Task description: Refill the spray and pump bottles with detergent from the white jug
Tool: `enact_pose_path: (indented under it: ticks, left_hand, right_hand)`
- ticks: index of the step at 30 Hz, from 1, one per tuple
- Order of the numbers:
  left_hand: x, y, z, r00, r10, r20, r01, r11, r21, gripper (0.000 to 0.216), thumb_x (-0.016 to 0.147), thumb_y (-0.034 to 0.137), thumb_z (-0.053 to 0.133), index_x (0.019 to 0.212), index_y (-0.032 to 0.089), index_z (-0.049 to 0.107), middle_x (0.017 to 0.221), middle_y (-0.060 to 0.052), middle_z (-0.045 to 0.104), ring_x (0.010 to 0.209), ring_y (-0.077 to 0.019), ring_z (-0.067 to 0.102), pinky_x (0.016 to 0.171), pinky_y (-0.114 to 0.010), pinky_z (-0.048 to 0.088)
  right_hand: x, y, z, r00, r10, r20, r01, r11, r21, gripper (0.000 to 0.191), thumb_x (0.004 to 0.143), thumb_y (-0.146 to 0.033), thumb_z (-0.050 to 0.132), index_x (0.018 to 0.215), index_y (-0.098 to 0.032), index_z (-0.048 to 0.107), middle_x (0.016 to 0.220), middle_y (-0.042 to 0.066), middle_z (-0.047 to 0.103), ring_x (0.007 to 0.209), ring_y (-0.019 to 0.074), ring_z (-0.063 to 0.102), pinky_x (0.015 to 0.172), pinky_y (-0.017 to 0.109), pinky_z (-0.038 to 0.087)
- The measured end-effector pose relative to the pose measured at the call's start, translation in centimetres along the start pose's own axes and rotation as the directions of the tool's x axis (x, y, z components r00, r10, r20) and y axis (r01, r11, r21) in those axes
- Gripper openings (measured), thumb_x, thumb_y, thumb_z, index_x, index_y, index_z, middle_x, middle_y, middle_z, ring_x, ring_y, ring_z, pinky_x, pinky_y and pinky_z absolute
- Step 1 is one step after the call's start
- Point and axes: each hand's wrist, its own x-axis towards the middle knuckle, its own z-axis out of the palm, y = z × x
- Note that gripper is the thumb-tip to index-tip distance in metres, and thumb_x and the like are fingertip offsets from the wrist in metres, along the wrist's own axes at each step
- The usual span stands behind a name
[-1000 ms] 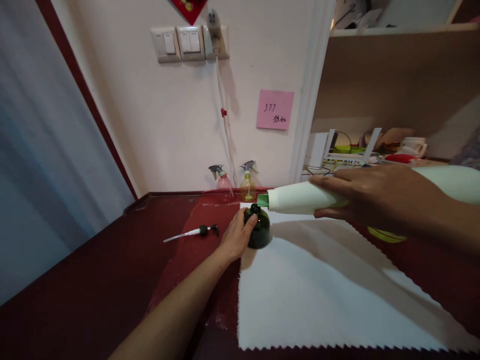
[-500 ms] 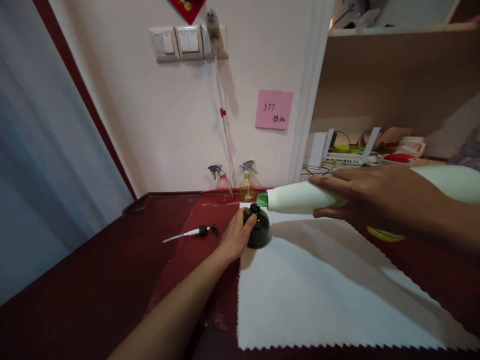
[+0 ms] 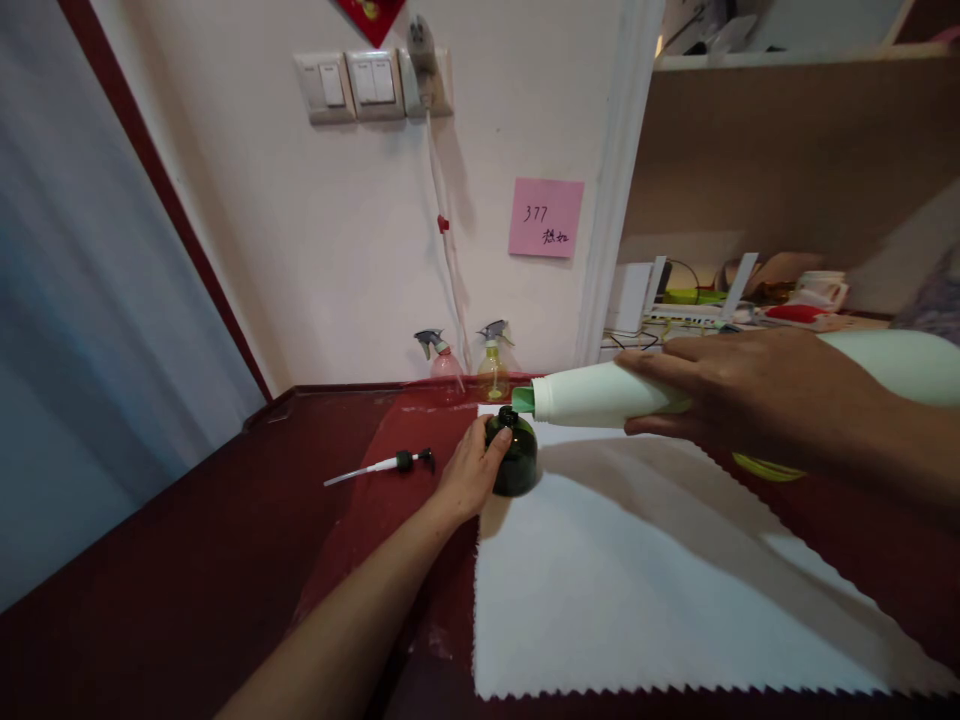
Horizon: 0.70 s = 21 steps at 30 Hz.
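Note:
My left hand point(image 3: 471, 472) is wrapped round a small dark green bottle point(image 3: 516, 456) that stands upright with its neck uncapped, at the far corner of a white cloth point(image 3: 637, 590). My right hand point(image 3: 757, 392) grips a large pale green bottle point(image 3: 600, 394), held nearly level above the table. Its green spout point(image 3: 523, 399) sits just above the small bottle's mouth. A black pump head with a white tube point(image 3: 382, 465) lies on the dark red table point(image 3: 187, 560), left of my left hand.
Two small spray bottles point(image 3: 442, 358) point(image 3: 493, 360) stand against the wall at the table's far edge. A cable hangs from the wall socket point(image 3: 424, 60). A pink note point(image 3: 546, 217) sticks on the wall. Shelving with clutter point(image 3: 750, 290) lies to the right.

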Motion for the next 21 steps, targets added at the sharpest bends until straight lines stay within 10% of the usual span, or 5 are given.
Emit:
enact_pose_path:
  ticks: [12, 17, 21]
  left_hand:
    - [0.1, 0.0, -0.2, 0.999, 0.022, 0.027, -0.022, 1.000, 0.003, 0.046, 0.102, 0.052, 0.041, 0.134, 0.020, 0.052, 0.137, -0.014, 0.062, 0.131, -0.0280, 0.055, 0.113, -0.045, 0.039]
    - [0.1, 0.0, -0.3, 0.999, 0.018, 0.030, -0.018, 1.000, 0.013, 0.046, 0.102, 0.053, 0.040, 0.133, 0.020, 0.052, 0.140, -0.014, 0.060, 0.132, -0.0282, 0.054, 0.113, -0.045, 0.038]
    - [0.3, -0.1, -0.4, 1.000, -0.005, 0.027, 0.004, 1.000, 0.023, 0.050, 0.101, 0.054, 0.040, 0.137, 0.020, 0.049, 0.144, -0.015, 0.057, 0.136, -0.0295, 0.051, 0.116, -0.047, 0.034]
  right_hand:
    - [-0.1, -0.6, 0.7, 0.963, 0.242, 0.120, -0.261, 0.948, 0.182, 0.052, 0.086, -0.061, 0.066, 0.126, -0.029, 0.066, 0.102, 0.006, 0.079, 0.081, 0.0320, 0.074, 0.055, 0.031, 0.035]
    - [0.1, 0.3, 1.2, 0.804, 0.556, 0.210, -0.564, 0.604, 0.563, 0.048, 0.078, -0.060, 0.075, 0.116, -0.031, 0.073, 0.086, 0.001, 0.078, 0.078, 0.0247, 0.071, 0.065, 0.032, 0.045]
    - [-0.4, 0.7, 2.7, 0.648, 0.744, 0.164, -0.570, 0.331, 0.752, 0.049, 0.071, -0.053, 0.081, 0.111, -0.025, 0.077, 0.101, 0.005, 0.079, 0.089, 0.0249, 0.068, 0.073, 0.035, 0.047]
